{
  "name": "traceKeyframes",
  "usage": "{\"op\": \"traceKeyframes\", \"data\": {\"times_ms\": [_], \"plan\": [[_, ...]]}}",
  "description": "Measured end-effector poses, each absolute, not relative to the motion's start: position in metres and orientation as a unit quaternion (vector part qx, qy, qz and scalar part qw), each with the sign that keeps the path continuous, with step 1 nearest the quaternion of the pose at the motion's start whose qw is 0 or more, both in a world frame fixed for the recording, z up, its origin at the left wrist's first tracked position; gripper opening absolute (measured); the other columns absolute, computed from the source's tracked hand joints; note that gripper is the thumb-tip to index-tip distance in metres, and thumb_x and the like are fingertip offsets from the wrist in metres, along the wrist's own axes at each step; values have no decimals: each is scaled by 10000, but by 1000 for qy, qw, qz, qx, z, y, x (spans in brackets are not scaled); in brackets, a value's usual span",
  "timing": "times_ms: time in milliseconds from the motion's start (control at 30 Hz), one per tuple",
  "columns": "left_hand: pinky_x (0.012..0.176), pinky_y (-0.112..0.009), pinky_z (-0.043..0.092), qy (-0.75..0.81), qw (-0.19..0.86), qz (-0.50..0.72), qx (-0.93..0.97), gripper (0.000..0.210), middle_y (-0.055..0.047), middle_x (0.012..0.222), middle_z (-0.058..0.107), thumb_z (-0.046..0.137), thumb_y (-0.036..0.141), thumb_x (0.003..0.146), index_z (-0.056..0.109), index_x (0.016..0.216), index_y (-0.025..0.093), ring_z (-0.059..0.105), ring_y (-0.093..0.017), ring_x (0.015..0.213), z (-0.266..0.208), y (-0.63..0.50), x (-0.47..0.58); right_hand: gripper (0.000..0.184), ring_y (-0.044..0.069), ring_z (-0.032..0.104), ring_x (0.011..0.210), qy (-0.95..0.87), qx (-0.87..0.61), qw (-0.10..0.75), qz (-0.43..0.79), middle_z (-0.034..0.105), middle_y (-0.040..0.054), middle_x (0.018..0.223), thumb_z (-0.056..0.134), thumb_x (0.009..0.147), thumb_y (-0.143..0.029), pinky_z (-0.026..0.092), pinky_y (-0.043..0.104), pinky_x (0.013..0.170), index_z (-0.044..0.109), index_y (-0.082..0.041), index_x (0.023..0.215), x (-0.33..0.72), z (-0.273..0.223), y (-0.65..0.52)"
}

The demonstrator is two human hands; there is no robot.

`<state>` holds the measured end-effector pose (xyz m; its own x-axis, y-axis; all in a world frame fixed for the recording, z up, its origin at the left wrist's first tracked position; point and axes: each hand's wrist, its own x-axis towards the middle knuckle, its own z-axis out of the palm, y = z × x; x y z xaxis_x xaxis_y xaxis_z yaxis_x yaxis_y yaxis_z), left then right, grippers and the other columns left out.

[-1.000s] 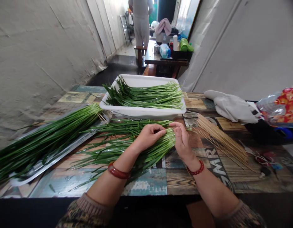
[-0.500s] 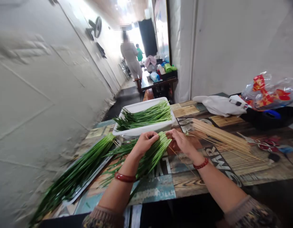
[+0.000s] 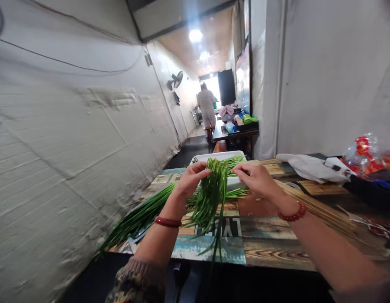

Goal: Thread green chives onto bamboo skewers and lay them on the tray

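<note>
My left hand (image 3: 194,179) grips the top of a bunch of green garlic chives (image 3: 210,198). Their leaves hang down over the table, pale stem ends uppermost. At the right edge of the bunch my right hand (image 3: 253,179) is closed in a pinch; what lies between its fingertips is too small to make out. Behind the bunch is a white plastic tub (image 3: 210,156) with more chives in it. Another long pile of chives (image 3: 141,214) lies left of my left arm. Bamboo skewers (image 3: 315,206) lie in a bundle beyond my right forearm.
Scissors (image 3: 376,227) lie at the right of the wood-patterned table (image 3: 271,248). Behind them are a white cloth (image 3: 311,168) and a clear bag with red print (image 3: 362,151). A wall runs along the left. Farther off, a person (image 3: 207,103) stands by another table (image 3: 218,132).
The bunch of chives has been lifted off the table and now hangs upright from my left hand. My right hand has closed to a pinch. The camera view has tilted up and turned left.
</note>
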<state>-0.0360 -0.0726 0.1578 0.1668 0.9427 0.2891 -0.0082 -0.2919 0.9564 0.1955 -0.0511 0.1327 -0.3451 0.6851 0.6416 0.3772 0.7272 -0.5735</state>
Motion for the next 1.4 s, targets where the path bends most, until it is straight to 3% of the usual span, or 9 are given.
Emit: {"op": "traceKeyframes", "data": {"times_ms": [167, 467, 867, 1267, 1400], "plan": [[828, -276, 462, 345, 461, 479, 663, 383, -80, 924, 729, 798, 333, 660, 731, 974, 123, 639, -161, 841, 177, -99, -50, 206, 183, 637, 721, -834, -306, 445, 114, 719, 30, 785, 539, 882, -261, 411, 268, 644, 713, -192, 799, 186, 164, -74], [747, -272, 501, 316, 521, 460, 645, 398, -110, 856, 741, 739, 419, 732, 745, 959, 92, 665, -178, 782, 174, -122, -50, 229, 145, 587, 617, -856, -281, 424, 96, 666, 10, 667, 517, 903, -252, 385, 255, 600, 706, -177, 797, 172, 177, -106], [735, -278, 507, 326, 520, 463, 639, 432, -101, 829, 731, 726, 461, 731, 734, 949, 88, 656, -170, 749, 165, -124, -37, 241, 148, 555, 622, -863, -296, 409, 38, 636, 18, 676, 478, 917, -224, 346, 266, 598, 629, -182, 734, 175, 164, -112], [611, -216, 436, 350, 488, 462, 653, 378, -33, 749, 661, 763, 416, 688, 678, 851, 85, 554, -98, 629, 157, -115, -28, 241, 121, 531, 585, -852, -296, 421, 96, 605, -17, 617, 496, 897, -223, 362, 240, 588, 607, -181, 687, 177, 158, -104], [520, -195, 361, 379, 477, 452, 652, 368, 9, 616, 586, 768, 432, 670, 645, 735, 92, 470, -66, 529, 156, -112, -33, 264, 121, 535, 560, -840, -322, 419, 124, 588, -23, 574, 496, 902, -249, 366, 233, 559, 612, -181, 674, 178, 153, -102]]}}
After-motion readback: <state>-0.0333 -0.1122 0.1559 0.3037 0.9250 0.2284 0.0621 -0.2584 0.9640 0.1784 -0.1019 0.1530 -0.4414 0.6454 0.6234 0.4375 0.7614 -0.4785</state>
